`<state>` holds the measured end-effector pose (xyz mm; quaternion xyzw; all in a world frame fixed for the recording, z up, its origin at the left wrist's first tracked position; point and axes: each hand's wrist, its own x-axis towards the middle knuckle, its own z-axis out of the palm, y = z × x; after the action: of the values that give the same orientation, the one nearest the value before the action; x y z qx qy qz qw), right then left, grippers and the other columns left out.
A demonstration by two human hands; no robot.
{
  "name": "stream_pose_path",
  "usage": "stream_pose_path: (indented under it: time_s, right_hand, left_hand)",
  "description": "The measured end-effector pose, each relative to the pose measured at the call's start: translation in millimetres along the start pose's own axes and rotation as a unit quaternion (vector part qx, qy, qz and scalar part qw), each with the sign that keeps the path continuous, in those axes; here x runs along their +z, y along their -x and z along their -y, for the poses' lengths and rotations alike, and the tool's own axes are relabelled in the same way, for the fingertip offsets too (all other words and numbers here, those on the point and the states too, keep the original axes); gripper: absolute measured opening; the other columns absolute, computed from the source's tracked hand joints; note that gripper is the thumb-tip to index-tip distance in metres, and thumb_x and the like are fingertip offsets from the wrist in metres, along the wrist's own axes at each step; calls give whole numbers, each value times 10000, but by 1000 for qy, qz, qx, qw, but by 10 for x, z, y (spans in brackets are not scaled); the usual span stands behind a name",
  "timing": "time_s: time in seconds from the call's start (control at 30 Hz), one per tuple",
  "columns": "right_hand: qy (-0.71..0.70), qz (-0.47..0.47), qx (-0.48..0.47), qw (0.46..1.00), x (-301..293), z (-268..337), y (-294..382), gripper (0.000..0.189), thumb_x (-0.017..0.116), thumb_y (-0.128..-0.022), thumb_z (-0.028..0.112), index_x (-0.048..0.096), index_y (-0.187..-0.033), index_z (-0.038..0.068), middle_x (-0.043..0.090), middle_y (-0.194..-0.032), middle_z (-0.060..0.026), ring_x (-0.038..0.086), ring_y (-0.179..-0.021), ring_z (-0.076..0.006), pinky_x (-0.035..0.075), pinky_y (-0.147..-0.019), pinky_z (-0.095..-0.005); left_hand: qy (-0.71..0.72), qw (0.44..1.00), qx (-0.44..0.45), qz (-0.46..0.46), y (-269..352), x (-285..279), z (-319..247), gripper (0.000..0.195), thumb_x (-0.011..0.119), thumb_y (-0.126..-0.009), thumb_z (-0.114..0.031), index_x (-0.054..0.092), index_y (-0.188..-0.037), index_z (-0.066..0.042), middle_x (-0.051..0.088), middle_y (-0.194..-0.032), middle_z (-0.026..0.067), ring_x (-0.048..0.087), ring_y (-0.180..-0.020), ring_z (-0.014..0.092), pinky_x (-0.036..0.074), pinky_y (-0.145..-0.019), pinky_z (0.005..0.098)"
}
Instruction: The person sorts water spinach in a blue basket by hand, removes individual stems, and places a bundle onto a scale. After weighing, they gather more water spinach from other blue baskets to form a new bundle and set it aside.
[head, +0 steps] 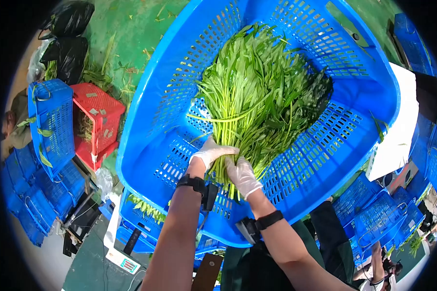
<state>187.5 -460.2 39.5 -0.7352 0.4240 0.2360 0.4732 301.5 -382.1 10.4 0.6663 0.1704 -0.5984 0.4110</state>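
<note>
Both my hands wear thin translucent gloves and reach into a large blue perforated plastic basket [349, 145]. My left hand [213, 152] is closed around the pale lower stems of a bunch of long-leaved greens [236, 87], thumb across the front. On the right side of the same stems, my right hand [242, 176] presses its fingers against them near the cut ends; how firmly it grips is partly hidden. The leaves point away from me. More dark greens [309, 94] lie in the basket to the right, beside and under the bunch.
A red crate [100, 120] and blue crates [54, 123] stand at left, below black plastic bags [69, 54]. A white board [397, 120] adjoins the basket's right rim. A scale [122, 260] is at lower left. Other people are at the lower right and far left.
</note>
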Motion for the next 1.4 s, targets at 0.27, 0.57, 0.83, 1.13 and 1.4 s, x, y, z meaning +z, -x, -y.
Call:
stream_pose_path:
  time_s: [0.27, 0.57, 0.83, 1.13, 1.4]
  right_hand:
    - [43, 55, -144, 987, -411, 1439, -323, 598, 548, -831, 429, 481, -1247, 4, 647, -921, -217, 626, -887, -352, 495, -780, -411]
    - [-194, -145, -209, 948, -358, 777, -362, 83, 702, -748, 99, 651, -777, 41, 629, -709, -96, 620, -624, -202, 503, -606, -302]
    - [-340, 111, 34, 933, 79, 666, -923, 346, 648, -852, 265, 596, -1078, 9, 611, -707, -69, 570, -520, -140, 461, -476, -261]
    - [-71, -63, -145, 985, 11, 136, -216, 206, 641, -771, 123, 528, -916, 30, 588, -658, -158, 608, -607, -329, 484, -568, -399]
    - [-179, -224, 4, 958, 513, -82, 133, 327, 687, -761, 80, 543, -1035, -25, 551, -850, -62, 525, -736, -153, 452, -670, -294]
  left_hand:
    - [137, 986, 72, -56, -424, -752, 801, 994, 867, -570, -190, 289, -1353, 11, 589, -1153, 138, 585, -1015, 248, 466, -902, 369]
    - [-75, 995, -23, 67, -97, -846, 303, 714, 795, -646, -186, 477, -1260, -4, 586, -1179, 137, 555, -1065, 244, 410, -952, 357]
    - [-182, 982, 50, -1, -687, -530, 602, 1047, 837, -612, -252, 198, -1388, 41, 503, -1271, 198, 513, -1128, 264, 411, -962, 352]
    - [31, 986, 0, 164, -351, -862, 360, 537, 710, -736, -307, 566, -1161, -12, 613, -1108, 98, 561, -1033, 200, 428, -924, 308]
    - [-199, 975, -16, -98, -44, 91, -50, 1281, 844, -586, -427, -4, -1421, 47, 390, -1352, 221, 381, -1256, 267, 288, -1071, 330]
